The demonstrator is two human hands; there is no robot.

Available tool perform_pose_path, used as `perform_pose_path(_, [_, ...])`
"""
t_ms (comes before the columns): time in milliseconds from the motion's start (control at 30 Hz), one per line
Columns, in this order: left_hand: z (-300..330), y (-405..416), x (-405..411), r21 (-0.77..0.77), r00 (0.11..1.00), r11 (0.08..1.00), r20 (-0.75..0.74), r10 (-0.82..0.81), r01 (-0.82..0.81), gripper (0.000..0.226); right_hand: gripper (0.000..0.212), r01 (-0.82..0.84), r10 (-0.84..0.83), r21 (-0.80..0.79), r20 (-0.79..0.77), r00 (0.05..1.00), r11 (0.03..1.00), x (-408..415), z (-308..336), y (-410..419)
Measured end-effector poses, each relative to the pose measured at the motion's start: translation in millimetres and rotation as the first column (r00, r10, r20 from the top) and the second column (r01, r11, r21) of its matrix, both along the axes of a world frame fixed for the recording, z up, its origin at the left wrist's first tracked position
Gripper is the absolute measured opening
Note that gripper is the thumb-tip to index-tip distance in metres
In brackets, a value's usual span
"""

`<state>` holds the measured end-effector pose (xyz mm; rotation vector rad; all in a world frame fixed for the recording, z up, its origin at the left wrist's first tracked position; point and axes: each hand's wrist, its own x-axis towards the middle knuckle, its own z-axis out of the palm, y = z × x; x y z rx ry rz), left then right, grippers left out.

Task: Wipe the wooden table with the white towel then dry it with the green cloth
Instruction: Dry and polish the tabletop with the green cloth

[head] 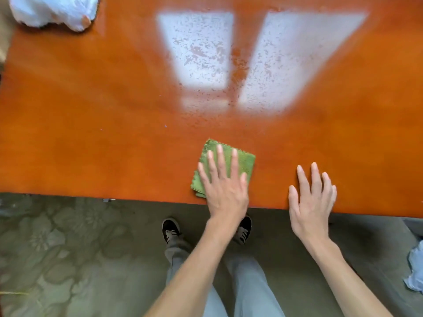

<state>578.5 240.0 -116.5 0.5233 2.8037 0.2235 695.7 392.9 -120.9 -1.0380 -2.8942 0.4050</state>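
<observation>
1. left hand (pixel 225 186) spread flat, pressing the folded green cloth (pixel 223 167) onto the tabletop (pixel 91 110) at the near edge, about mid-width.
2. right hand (pixel 311 197) open, fingers slightly apart, palm down on bare wood at the near edge, holding nothing.
3. white towel (pixel 52 11) bunched at the far left corner, so drying looks underway.
4. risk: beaded water (pixel 206 49) mid-table toward the far edge; a small folded cloth may saturate and just smear it.
5. risk: cloth partly overhangs the near edge, a pull toward me could drop it.
6. no containers in view.
</observation>
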Motion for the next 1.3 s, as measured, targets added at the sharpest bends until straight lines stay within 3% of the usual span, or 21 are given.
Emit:
perform_pose_path(100, [-2,58,46,0.039,0.991,0.990,-0.009,-0.137,0.137,0.071,0.050,-0.031,0.031,-0.020,-0.011,0.999,0.999,4,-1,1])
perform_pose_path(233, [-3,60,45,0.041,0.991,0.991,-0.041,-0.129,0.131,0.067,0.050,-0.046,0.045,-0.026,-0.028,0.999,0.999,6,-4,5])
perform_pose_path(433, [-2,-52,-32,0.066,0.985,0.984,-0.047,0.166,-0.163,0.062,0.053,-0.032,0.033,0.035,-0.025,0.999,0.999,4,-9,3])
perform_pose_path(633, [3,-214,-127,-0.016,0.904,0.905,-0.050,0.424,-0.426,0.062,0.057,-0.008,0.009,0.083,-0.019,1.000,0.996,1,-9,0])
perform_pose_path(800, [4,-268,-172,-0.074,0.846,0.843,-0.067,0.528,-0.532,0.060,0.055,-0.014,0.017,0.091,-0.033,0.999,0.996,1,-9,-1])
perform_pose_path(967, [0,-228,-156,-0.037,0.778,0.778,-0.085,0.623,-0.627,0.059,0.052,0.008,-0.008,0.036,-0.011,1.000,0.999,2,-5,1])
perform_pose_path(1300, [0,-2,-33,0.022,0.931,0.936,-0.104,0.351,-0.350,0.063,0.050,-0.124,0.114,-0.122,-0.082,0.990,0.985,35,9,73])
